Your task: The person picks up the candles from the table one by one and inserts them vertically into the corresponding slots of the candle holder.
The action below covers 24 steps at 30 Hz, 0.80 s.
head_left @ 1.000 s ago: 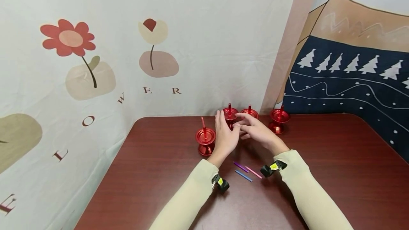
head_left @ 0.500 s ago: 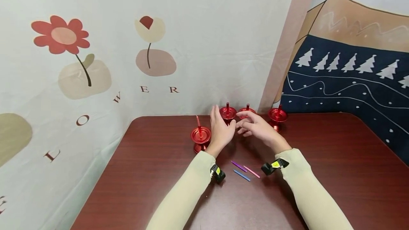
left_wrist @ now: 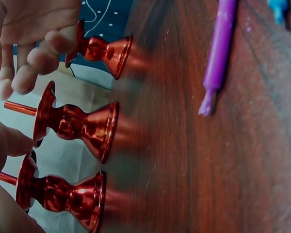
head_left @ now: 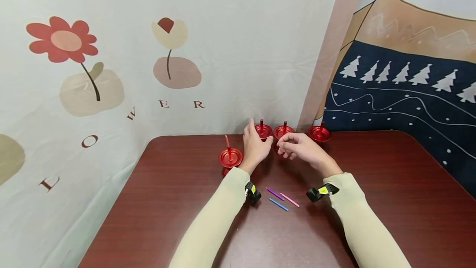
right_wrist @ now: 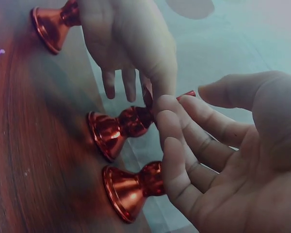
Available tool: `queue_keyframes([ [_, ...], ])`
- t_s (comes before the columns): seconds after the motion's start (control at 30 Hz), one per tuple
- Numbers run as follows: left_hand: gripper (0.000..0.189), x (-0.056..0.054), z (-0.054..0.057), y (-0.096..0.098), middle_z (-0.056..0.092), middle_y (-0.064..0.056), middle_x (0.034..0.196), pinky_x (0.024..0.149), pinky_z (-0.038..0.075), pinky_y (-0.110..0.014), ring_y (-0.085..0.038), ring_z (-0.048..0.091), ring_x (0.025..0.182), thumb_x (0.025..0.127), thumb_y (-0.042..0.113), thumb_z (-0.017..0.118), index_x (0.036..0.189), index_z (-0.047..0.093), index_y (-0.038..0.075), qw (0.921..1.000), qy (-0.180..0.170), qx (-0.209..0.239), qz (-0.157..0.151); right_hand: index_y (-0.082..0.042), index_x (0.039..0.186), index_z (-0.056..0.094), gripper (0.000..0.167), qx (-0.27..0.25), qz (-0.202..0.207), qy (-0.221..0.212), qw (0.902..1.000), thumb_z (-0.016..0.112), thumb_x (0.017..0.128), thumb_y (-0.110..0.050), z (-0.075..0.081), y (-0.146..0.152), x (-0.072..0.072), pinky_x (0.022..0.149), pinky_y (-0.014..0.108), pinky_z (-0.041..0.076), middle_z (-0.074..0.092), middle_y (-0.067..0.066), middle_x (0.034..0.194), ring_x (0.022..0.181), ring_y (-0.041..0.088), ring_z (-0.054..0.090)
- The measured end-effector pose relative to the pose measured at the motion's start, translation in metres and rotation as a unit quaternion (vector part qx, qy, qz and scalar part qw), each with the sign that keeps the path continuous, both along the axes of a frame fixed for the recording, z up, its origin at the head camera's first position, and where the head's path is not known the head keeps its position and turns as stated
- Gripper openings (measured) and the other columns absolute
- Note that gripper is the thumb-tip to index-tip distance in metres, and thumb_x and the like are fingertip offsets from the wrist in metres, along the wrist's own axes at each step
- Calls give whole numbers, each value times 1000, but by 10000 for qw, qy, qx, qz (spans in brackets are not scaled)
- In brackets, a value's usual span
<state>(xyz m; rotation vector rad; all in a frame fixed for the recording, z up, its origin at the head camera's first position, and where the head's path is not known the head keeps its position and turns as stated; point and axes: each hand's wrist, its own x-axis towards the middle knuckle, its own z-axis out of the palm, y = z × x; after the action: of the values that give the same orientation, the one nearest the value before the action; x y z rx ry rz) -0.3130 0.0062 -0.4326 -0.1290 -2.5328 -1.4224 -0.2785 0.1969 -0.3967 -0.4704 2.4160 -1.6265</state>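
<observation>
Four matching shiny red candle holders stand on the table: several are in the head view. My left hand (head_left: 256, 148) is beside one candle holder (head_left: 263, 130), fingers extended behind its left side and thumb on its right; contact is unclear. My right hand (head_left: 303, 150) has loosely bent fingers in front of the middle candle holder (head_left: 284, 130), with nothing visible in its grasp. In the right wrist view its thumb stays apart from its fingertips (right_wrist: 172, 145). Left of my left hand, a candle holder (head_left: 230, 158) bears a thin red candle (head_left: 227, 142). Another candle holder (head_left: 320, 132) stands to the right.
Between my forearms lie a purple candle (head_left: 274, 194), a pink candle (head_left: 290, 199) and a blue candle (head_left: 278, 204) on the brown table (head_left: 167, 202). A printed cloth backdrop (head_left: 230, 53) hangs directly behind the table's far edge.
My hands have drawn a little apart, and the middle holder shows more between them. The head view has shifted slightly; the holders and loose candles keep their places.
</observation>
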Motion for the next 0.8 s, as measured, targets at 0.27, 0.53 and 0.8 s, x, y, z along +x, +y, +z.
queue_keyframes([
  [0.27, 91, -3, 2, -2, 40, -21, 169, 126, 36, -55, -42, 39, 155, 102, 25, 78, 173, 26, 4, 9997, -92, -224, -13, 8, 122, 68, 27, 377, 285, -76, 9989, 64, 111, -16, -1, 2, 0, 82, 40, 61, 77, 14, 100, 89, 28, 69],
  [0.53, 89, 0, 5, -3, 41, -19, 168, 125, 37, -54, -41, 41, 154, 103, 27, 76, 174, 26, 5, 9990, -221, -384, 2, 8, 123, 68, 27, 426, 337, -23, 9985, 64, 111, -15, -1, 2, 2, 83, 41, 61, 76, 13, 100, 90, 30, 70],
  [0.8, 88, 8, 10, -1, 36, -19, 168, 122, 41, -57, -42, 43, 150, 105, 27, 73, 174, 23, 6, 9975, -508, -484, 1, 8, 124, 69, 27, 502, 377, -7, 9980, 64, 111, -15, 2, 1, 6, 83, 40, 61, 76, 18, 102, 89, 28, 70],
])
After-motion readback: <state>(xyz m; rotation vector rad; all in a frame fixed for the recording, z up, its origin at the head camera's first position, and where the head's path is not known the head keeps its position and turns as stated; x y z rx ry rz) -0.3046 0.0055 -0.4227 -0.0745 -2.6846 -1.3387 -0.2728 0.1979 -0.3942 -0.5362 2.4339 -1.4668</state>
